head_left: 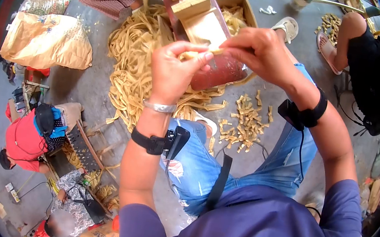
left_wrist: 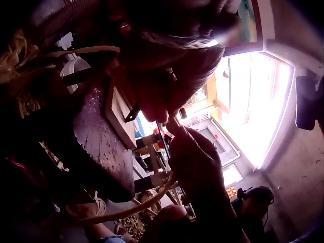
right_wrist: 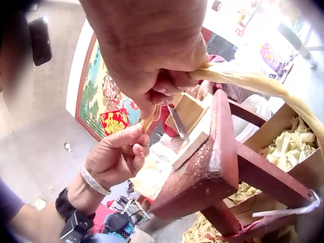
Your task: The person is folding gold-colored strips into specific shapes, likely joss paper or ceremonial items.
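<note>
Above the near end of a red wooden bench [head_left: 217, 76], both hands pinch one soft, pale yellow strip [right_wrist: 253, 81] that looks like tofu skin. My left hand [head_left: 170, 70], with a silver bracelet at the wrist, pinches its short end between thumb and fingers. The right hand [head_left: 268, 54] grips the strip close beside it, fingers curled. In the right wrist view, the long part runs out of the right hand toward the right edge. A metal blade [right_wrist: 178, 123] stands by a wooden block [head_left: 193, 5] on the bench, just beyond the hands.
A heap of long yellow strips [head_left: 133, 53] lies left of the bench. Several small knotted pieces [head_left: 246, 126] lie on the floor by my legs. A cardboard box [head_left: 249, 12] with strips stands behind. Other people sit around, one in a red shirt [head_left: 29, 138].
</note>
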{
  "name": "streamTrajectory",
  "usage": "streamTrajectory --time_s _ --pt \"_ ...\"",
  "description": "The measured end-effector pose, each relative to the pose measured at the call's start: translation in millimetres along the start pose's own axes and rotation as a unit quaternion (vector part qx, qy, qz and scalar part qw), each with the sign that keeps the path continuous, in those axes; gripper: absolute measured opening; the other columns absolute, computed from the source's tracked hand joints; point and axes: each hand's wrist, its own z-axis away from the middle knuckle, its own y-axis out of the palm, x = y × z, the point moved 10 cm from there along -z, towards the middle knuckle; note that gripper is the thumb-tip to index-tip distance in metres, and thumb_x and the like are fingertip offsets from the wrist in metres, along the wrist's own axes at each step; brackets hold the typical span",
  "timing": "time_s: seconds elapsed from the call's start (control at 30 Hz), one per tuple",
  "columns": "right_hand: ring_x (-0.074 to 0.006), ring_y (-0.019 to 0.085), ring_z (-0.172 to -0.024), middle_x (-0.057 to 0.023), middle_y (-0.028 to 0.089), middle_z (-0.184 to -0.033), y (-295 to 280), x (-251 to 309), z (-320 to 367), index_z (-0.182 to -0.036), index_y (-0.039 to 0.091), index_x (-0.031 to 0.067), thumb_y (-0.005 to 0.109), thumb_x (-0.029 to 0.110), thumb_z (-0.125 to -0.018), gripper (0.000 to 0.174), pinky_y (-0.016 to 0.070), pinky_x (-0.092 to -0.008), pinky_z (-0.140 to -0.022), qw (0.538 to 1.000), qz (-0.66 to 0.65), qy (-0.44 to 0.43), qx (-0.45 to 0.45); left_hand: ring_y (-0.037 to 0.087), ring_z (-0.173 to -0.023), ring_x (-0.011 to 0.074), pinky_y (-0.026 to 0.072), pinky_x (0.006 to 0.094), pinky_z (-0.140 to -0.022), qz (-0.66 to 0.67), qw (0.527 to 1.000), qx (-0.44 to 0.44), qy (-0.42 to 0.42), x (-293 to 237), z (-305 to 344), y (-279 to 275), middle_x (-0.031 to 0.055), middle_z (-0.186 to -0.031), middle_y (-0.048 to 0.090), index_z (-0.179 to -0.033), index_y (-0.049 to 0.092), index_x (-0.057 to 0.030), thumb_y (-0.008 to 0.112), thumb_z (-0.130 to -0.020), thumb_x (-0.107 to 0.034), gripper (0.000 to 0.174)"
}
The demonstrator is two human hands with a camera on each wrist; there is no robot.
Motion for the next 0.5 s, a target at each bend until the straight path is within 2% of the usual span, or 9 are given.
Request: streamTrajectory --time_s 0.13,0.27,0.3,0.33,0.4,0.5 --pt "-0.0315 0.063 -0.069 -0.0158 0.065 -0.075 5 -16 -25 -0.085 0.070 0.0017 0.068 0.013 -0.078 0.014 0.0490 -0.0362 -0.062 0.998 0.006 -0.041 -0.043 0.066 -0.063 0.0141 0.0560 0.0237 -0.059 0.039 0.999 -0.023 -0.010 9 -26 -13 0.0104 -0.077 0.068 -0.093 0.065 0.0055 0.070 -0.081 -0.003 0.015" --pt "-0.0329 0.063 -0.069 -0.0162 0.065 -0.074 7 -27 -42 -0.083 0.069 0.0008 0.067 0.014 -0.079 0.014 0.0494 -0.0371 -0.062 0.997 -0.010 -0.013 -0.076 0.065 -0.065 0.0140 0.0571 0.0255 -0.061 0.048 0.998 -0.024 -0.011 13 -45 -23 0.0106 -0.077 0.067 -0.092 0.064 0.0051 0.067 -0.084 -0.005 0.013" --pt "-0.0332 0.063 -0.069 -0.0159 0.065 -0.073 13 -29 -46 -0.082 0.069 0.0021 0.067 0.015 -0.078 0.014 0.0500 -0.0382 -0.063 0.994 0.042 -0.046 -0.090 0.064 -0.065 0.0140 0.0575 0.0260 -0.061 0.022 0.999 -0.029 -0.013 17 -50 -25 0.0104 -0.077 0.066 -0.094 0.064 0.0054 0.065 -0.086 -0.005 0.013" --pt "-0.0338 0.063 -0.070 -0.0162 0.065 -0.074 26 -46 -49 -0.081 0.070 0.0035 0.067 0.016 -0.076 0.014 0.0507 -0.0391 -0.065 0.993 0.107 -0.010 -0.057 0.064 -0.064 0.0142 0.0578 0.0266 -0.062 0.024 0.998 -0.035 -0.039 28 -52 -26 0.0105 -0.077 0.066 -0.094 0.063 0.0055 0.065 -0.085 -0.004 0.013" --pt "-0.0293 0.065 -0.068 -0.0144 0.065 -0.071 22 -53 -46 -0.080 0.069 0.0035 0.065 0.015 -0.080 0.012 0.0509 -0.0361 -0.064 0.986 0.156 0.006 -0.063 0.064 -0.062 0.0145 0.0585 0.0277 -0.063 0.020 0.995 -0.049 -0.087 44 -51 -35 0.0106 -0.077 0.065 -0.095 0.063 0.0058 0.065 -0.085 -0.003 0.013" --pt "-0.0208 0.067 -0.070 -0.0105 0.066 -0.070 -2 -60 -32 -0.086 0.068 0.0028 0.061 0.014 -0.087 0.013 0.0512 -0.0311 -0.064 0.986 -0.106 0.088 -0.092 0.065 -0.068 0.0186 0.0597 0.0338 -0.069 0.172 0.978 0.036 -0.115 44 -31 -20 0.0152 -0.084 0.064 -0.104 0.058 0.0074 0.057 -0.093 -0.017 0.027"
